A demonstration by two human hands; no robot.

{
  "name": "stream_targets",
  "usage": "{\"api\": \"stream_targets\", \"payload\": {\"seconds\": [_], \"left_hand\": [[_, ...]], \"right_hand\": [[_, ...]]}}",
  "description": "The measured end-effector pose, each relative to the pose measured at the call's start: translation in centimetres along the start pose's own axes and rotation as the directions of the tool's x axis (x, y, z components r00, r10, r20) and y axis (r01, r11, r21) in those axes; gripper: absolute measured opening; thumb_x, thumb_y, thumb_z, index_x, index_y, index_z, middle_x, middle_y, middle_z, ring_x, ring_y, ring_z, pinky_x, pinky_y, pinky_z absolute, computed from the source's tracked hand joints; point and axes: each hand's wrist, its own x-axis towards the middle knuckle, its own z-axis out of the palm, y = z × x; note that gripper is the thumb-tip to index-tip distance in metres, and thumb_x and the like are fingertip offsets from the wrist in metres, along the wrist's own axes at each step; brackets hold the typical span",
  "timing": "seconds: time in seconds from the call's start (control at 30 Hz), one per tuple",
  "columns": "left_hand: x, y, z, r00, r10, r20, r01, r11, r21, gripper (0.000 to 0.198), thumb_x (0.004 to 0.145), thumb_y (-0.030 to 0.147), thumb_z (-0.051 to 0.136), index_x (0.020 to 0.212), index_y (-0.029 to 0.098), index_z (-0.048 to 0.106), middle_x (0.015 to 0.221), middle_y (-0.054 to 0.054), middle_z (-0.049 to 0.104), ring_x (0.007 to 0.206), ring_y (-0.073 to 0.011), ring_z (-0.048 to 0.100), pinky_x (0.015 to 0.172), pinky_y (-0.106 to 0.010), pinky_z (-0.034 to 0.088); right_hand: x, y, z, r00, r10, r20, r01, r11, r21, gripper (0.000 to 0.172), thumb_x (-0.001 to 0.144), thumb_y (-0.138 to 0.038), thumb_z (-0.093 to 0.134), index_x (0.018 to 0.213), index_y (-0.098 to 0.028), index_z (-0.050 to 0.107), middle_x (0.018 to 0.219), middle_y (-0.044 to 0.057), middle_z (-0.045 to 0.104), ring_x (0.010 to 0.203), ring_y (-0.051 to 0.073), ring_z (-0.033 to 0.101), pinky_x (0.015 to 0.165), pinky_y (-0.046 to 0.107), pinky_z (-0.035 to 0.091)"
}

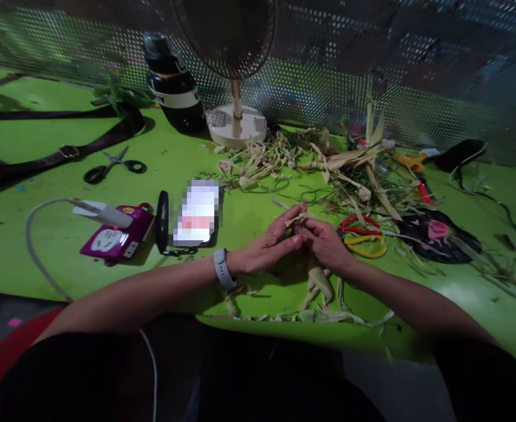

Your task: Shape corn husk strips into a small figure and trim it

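Both hands meet over the middle of the green table (29, 246). My left hand (269, 243), with a white watch on the wrist, pinches a dried corn husk strip (299, 218) with its fingertips. My right hand (325, 243) is closed on the same husk bundle, whose longer tan leaves (319, 281) hang down under the hand toward the table's near edge.
A heap of husk scraps (279, 155) lies beyond the hands. Red and yellow rings (363, 237) sit by my right hand. A phone (196, 214), a pink power bank with a cable (115, 234), scissors (112, 165), a fan base (238, 124), a bottle (172, 82) and a strap (64, 152) lie left and behind.
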Motion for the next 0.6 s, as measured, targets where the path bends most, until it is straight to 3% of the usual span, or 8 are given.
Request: {"api": "stream_targets", "payload": {"seconds": [0.13, 0.23, 0.4, 0.6], "left_hand": [[0.6, 0.0, -0.1, 0.991, -0.11, -0.075, 0.1, 0.987, -0.123, 0.047, 0.086, 0.037, 0.061, 0.129, 0.021, 0.054, 0.121, -0.008, 0.064, 0.106, -0.0179, 0.062, 0.096, -0.032, 0.048], [0.8, 0.0, -0.1, 0.992, -0.057, -0.113, 0.053, 0.998, -0.04, 0.038, 0.082, 0.036, 0.066, 0.114, 0.017, 0.062, 0.105, -0.006, 0.067, 0.094, -0.0154, 0.063, 0.085, -0.026, 0.05], [0.8, 0.0, -0.4, 0.99, 0.072, -0.121, -0.035, 0.957, 0.286, 0.027, 0.088, 0.04, 0.056, 0.091, 0.014, 0.063, 0.085, -0.003, 0.066, 0.079, -0.0126, 0.059, 0.073, -0.023, 0.047], [0.9, 0.7, -0.9, 0.994, 0.087, -0.063, -0.054, 0.913, 0.403, 0.028, 0.09, 0.039, 0.052, 0.099, 0.014, 0.06, 0.09, -0.005, 0.065, 0.081, -0.0131, 0.059, 0.073, -0.023, 0.047]], "right_hand": [[-0.4, -0.3, -0.2, 0.994, 0.023, 0.108, -0.01, 0.993, -0.119, 0.029, 0.077, -0.044, 0.063, 0.067, -0.019, 0.052, 0.047, -0.006, 0.054, 0.037, 0.008, 0.048, 0.038, 0.02, 0.039], [-0.6, -0.3, -0.3, 0.991, 0.002, 0.135, 0.026, 0.979, -0.201, 0.022, 0.08, -0.037, 0.058, 0.068, -0.019, 0.051, 0.048, -0.006, 0.054, 0.036, 0.008, 0.048, 0.036, 0.019, 0.038], [-0.7, -0.4, -0.3, 0.983, -0.047, 0.175, 0.096, 0.954, -0.285, 0.023, 0.084, -0.031, 0.051, 0.065, -0.019, 0.05, 0.044, -0.008, 0.048, 0.033, 0.006, 0.042, 0.036, 0.018, 0.034], [-1.0, -1.5, -0.6, 0.971, -0.051, 0.233, 0.125, 0.941, -0.316, 0.029, 0.086, -0.033, 0.05, 0.061, -0.019, 0.048, 0.038, -0.009, 0.039, 0.032, 0.006, 0.036, 0.037, 0.02, 0.028]]}}
